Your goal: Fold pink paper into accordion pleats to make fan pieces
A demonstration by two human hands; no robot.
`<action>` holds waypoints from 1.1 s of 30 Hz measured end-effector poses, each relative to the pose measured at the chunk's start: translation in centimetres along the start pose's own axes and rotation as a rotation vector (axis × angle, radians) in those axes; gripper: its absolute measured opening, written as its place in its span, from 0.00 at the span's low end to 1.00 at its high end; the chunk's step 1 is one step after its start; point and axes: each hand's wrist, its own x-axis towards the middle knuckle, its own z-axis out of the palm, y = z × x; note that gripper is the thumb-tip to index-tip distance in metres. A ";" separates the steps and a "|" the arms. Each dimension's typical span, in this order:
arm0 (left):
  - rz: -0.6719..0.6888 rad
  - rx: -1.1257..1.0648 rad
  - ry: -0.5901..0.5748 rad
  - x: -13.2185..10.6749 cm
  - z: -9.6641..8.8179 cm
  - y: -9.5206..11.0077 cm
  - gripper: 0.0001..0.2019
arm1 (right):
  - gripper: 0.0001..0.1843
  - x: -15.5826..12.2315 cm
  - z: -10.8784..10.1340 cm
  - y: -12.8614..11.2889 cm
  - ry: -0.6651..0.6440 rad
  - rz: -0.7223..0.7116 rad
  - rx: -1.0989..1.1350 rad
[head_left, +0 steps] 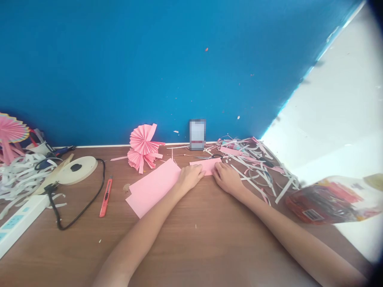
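A small folded piece of pink paper (206, 164) lies on the brown table, held between both hands. The fingers of my left hand (190, 176) are closed and bent over its left end. At the other end, my right hand (227, 177) presses with curled fingers on the right edge. Larger pink paper sheets (155, 187) lie flat to the left, partly beneath my left wrist and forearm. Pink pleated paper fans (144, 140) stand behind these sheets near the wall. Dark-handled scissors (216, 156) lie just behind the folded paper, partly hidden.
A phone (198, 134) leans against the blue wall. Paper strips (257, 159) pile up on the right, near a plastic package (326, 201). To the left are a red box cutter (105, 197), a tape roll (86, 171), a black cable (89, 205) and a power strip (22, 223).
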 end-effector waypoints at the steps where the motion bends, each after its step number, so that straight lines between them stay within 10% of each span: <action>1: -0.001 0.004 0.003 0.0 0.0 0.0 0.16 | 0.10 0.0 0.0 0.0 0.003 0.014 -0.003; 17: -0.014 0.017 -0.003 -0.2 0.2 0.5 0.18 | 0.09 -0.2 0.3 0.4 -0.045 0.163 -0.020; 28: -0.026 0.027 0.008 -0.3 0.3 0.7 0.16 | 0.15 -1.2 -1.1 -0.4 0.067 -0.389 -0.007; 33: -0.009 0.054 0.031 -0.4 0.4 0.4 0.17 | 0.17 -1.5 -1.3 -0.9 0.045 -0.387 0.042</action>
